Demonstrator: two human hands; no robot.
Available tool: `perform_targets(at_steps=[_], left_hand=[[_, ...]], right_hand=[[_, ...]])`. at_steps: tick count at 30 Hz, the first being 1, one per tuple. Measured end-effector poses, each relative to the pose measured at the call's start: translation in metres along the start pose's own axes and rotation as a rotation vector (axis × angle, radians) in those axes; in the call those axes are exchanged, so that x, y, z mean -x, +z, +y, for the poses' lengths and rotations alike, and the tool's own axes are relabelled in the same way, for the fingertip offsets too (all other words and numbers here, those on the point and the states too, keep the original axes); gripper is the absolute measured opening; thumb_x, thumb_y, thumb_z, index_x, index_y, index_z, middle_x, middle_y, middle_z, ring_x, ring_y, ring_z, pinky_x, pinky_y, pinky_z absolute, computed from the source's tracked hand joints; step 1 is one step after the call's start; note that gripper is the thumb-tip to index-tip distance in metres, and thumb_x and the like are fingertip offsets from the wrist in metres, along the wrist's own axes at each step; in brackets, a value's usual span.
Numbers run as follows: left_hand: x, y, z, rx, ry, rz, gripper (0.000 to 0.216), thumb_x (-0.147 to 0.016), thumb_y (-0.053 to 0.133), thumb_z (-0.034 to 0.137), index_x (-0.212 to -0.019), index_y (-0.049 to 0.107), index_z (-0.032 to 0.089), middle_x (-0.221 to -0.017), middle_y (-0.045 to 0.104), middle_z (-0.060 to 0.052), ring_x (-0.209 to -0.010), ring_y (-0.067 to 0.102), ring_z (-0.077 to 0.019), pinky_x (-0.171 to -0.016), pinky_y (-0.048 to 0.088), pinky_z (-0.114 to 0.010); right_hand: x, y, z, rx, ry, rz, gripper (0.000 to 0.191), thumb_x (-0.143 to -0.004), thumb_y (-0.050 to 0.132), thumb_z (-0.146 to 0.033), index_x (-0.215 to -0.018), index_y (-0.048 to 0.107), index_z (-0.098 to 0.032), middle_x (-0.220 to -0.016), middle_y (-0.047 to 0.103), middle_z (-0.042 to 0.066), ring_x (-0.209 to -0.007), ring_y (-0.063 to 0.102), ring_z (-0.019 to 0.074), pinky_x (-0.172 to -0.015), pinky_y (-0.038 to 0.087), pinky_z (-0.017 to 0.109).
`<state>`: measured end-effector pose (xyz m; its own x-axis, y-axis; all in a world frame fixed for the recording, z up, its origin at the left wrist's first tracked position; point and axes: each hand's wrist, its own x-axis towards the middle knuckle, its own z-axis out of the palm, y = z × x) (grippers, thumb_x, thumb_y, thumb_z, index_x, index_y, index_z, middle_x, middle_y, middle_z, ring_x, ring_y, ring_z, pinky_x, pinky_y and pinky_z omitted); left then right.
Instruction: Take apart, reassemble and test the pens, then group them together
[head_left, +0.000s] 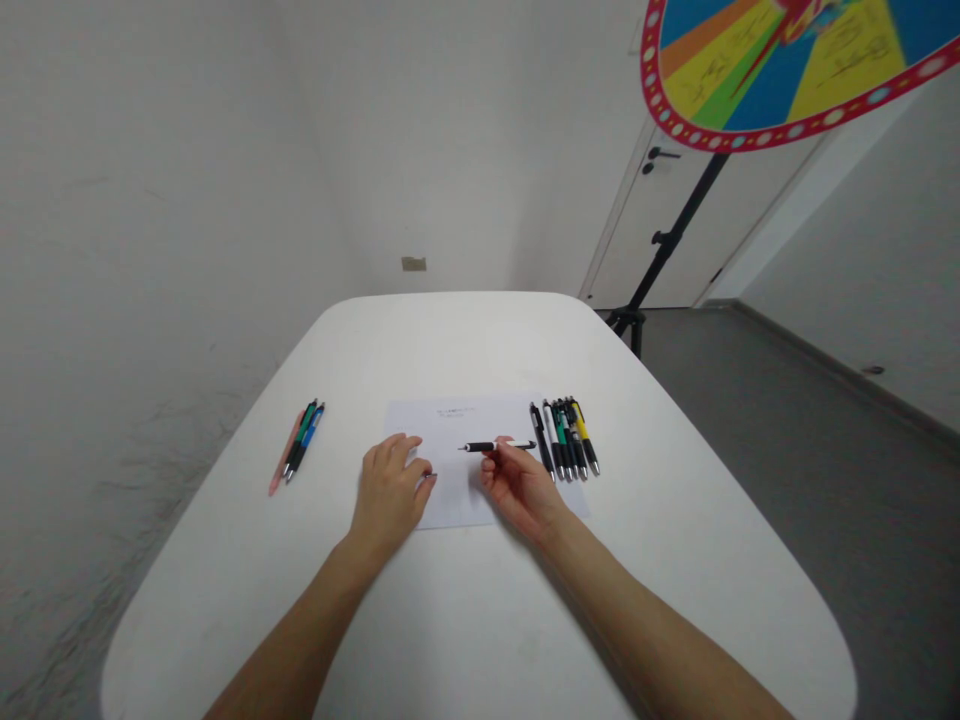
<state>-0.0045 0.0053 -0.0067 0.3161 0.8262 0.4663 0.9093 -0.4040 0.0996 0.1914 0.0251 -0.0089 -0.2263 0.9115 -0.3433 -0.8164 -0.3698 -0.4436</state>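
My right hand [519,486] pinches a black and white pen [495,446] and holds it level just above a white sheet of paper [450,425] with faint writing near its top. My left hand [390,490] rests on the left part of the sheet, fingers curled, with a small dark bit at its fingertips that I cannot make out. A row of several pens [566,438] lies along the sheet's right edge, close to my right hand.
Three pens, pink, green and blue [298,445], lie together at the table's left side. The white rounded table [465,330] stands against a white wall. A coloured prize wheel [780,70] on a black stand is at the back right, beside a door.
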Motion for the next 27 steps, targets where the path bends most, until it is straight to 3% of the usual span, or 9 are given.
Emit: perform_targets(at_steps=[8, 15, 21, 27], left_hand=[[-0.002, 0.002, 0.002, -0.009, 0.096, 0.048, 0.006, -0.085, 0.063, 0.016, -0.086, 0.068, 0.020, -0.116, 0.068, -0.008, -0.115, 0.055, -0.0299, -0.098, 0.042, -0.050], [-0.005, -0.005, 0.003, 0.283, 0.093, 0.227, 0.014, -0.094, 0.050, 0.016, -0.086, 0.061, 0.019, -0.082, 0.068, -0.004, -0.082, 0.059, -0.0200, -0.078, 0.048, -0.036], [-0.006, -0.009, 0.007, 0.436, 0.035, 0.309, 0.021, -0.095, 0.048, 0.016, -0.107, 0.065, 0.019, -0.088, 0.068, -0.005, -0.085, 0.060, -0.0186, -0.076, 0.051, -0.032], [-0.006, -0.011, 0.007, 0.602, -0.078, 0.319, 0.015, -0.092, 0.055, 0.020, -0.093, 0.070, 0.020, -0.088, 0.073, -0.003, -0.084, 0.067, -0.0163, -0.079, 0.054, -0.029]], right_hand=[[0.001, 0.001, 0.000, -0.008, -0.007, 0.002, 0.026, -0.059, 0.086, -0.015, -0.071, 0.064, -0.019, -0.065, 0.067, -0.003, -0.056, 0.059, 0.0077, -0.055, 0.051, 0.017], [-0.001, -0.002, 0.001, -0.014, 0.007, -0.027, 0.024, -0.063, 0.084, -0.014, -0.073, 0.062, -0.019, -0.066, 0.067, -0.003, -0.056, 0.060, 0.0078, -0.055, 0.051, 0.018], [0.001, -0.001, 0.001, 0.025, -0.010, -0.033, 0.029, -0.058, 0.088, -0.016, -0.072, 0.063, -0.018, -0.064, 0.066, -0.003, -0.056, 0.059, 0.0079, -0.053, 0.050, 0.018], [0.004, 0.002, 0.002, 0.077, -0.027, -0.043, 0.032, -0.058, 0.089, -0.019, -0.074, 0.061, -0.018, -0.063, 0.062, -0.005, -0.056, 0.058, 0.0076, -0.054, 0.048, 0.018]])
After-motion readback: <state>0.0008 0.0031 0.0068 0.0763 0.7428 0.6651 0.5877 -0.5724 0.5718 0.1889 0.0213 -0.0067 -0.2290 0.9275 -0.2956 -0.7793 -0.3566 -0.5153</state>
